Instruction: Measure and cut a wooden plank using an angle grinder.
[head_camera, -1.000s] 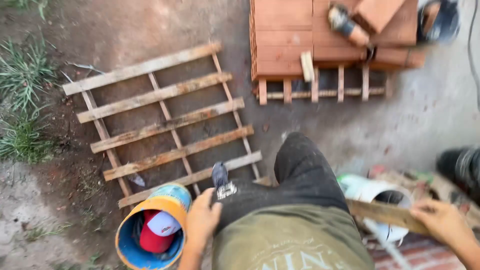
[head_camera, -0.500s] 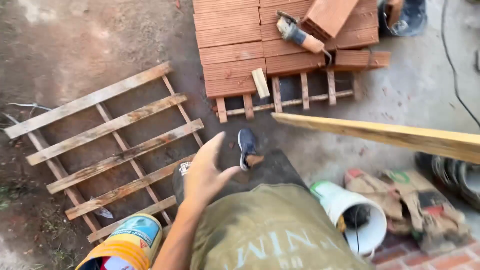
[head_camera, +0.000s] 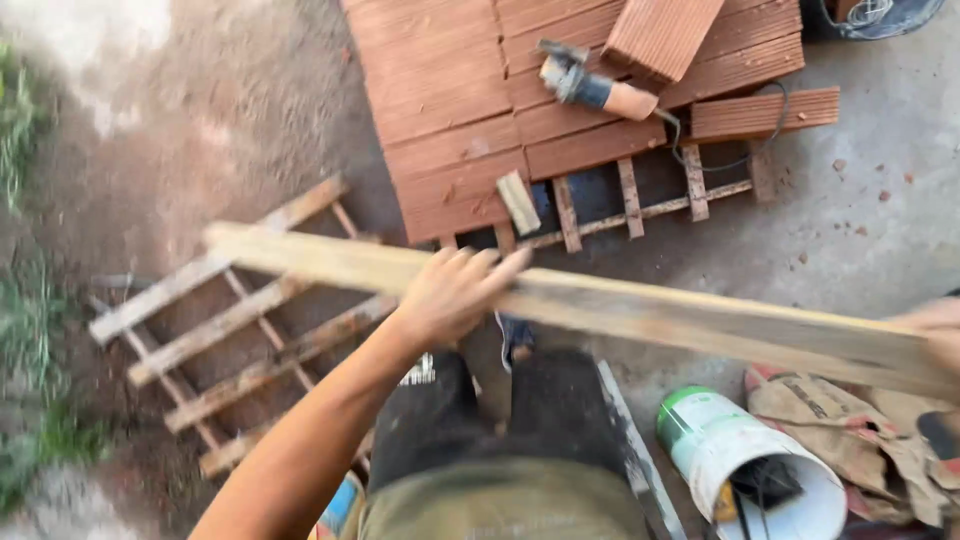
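A long pale wooden plank (head_camera: 640, 315) stretches across the view from left of centre to the right edge, held level above the ground. My left hand (head_camera: 455, 292) rests on top of it near its middle, fingers spread over the far edge. My right hand (head_camera: 935, 322) is at the right edge of the view, gripping the plank's end; only part of it shows. Below me are my dark trousers and one shoe (head_camera: 515, 335).
A bare wooden pallet (head_camera: 215, 325) lies on the dirt at left. Behind the plank, red hollow bricks (head_camera: 470, 90) are stacked on another pallet, with an angle grinder (head_camera: 590, 85) on them. A white bucket (head_camera: 745, 465) and crumpled paper sacks (head_camera: 850, 425) sit at lower right.
The plank has swung from the right side across in front of me. My left hand rose from my knee and came down on the plank. The view shifted away from the blue bucket.
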